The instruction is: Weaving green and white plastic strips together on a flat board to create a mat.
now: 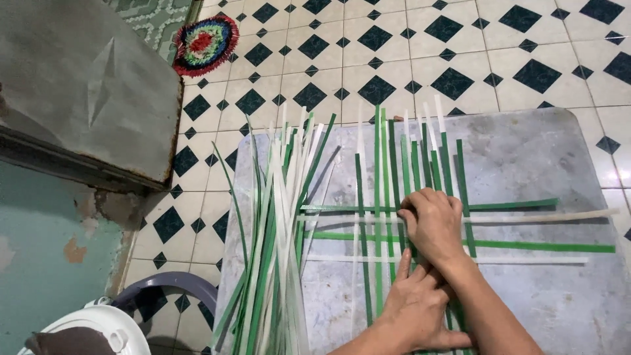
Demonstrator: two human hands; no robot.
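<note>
two hands flat on a green-and-white strip weave

both of your hands are on the woven strips (pixel 394 217) that lie on the grey board (pixel 526 158), roughly at its middle. your right hand (pixel 432 225) lies palm down, fingers together and curled slightly, pressing where the upright strips cross the sideways ones; it pinches nothing that you can see. your left hand (pixel 415 309) sits just near of it, touching the right wrist, fingers spread and pressed flat on the near ends of the upright strips, thumb pointing right.

count the sideways strips: four, running out to the right, alternating green, white, green, white from far to near. the upright strips number about ten or eleven, a mix of green and white; your hands cover some, so the exact count is hard to give. their far ends stick out unevenly past the farthest sideways strip.

to the left, one loose bundle of spare strips (pixel 279 230) lies along the board's left edge, fanning out at its far end, too many to count.

the board rests on a tiled floor (pixel 394 46) of white tiles with dark diamonds. one round multicoloured mat (pixel 205 43) lies far left. one grey metal panel (pixel 79 85) fills the far left corner. one white plastic object (pixel 98 329) sits at the near left, beside one grey curved rim (pixel 171 286).
</note>
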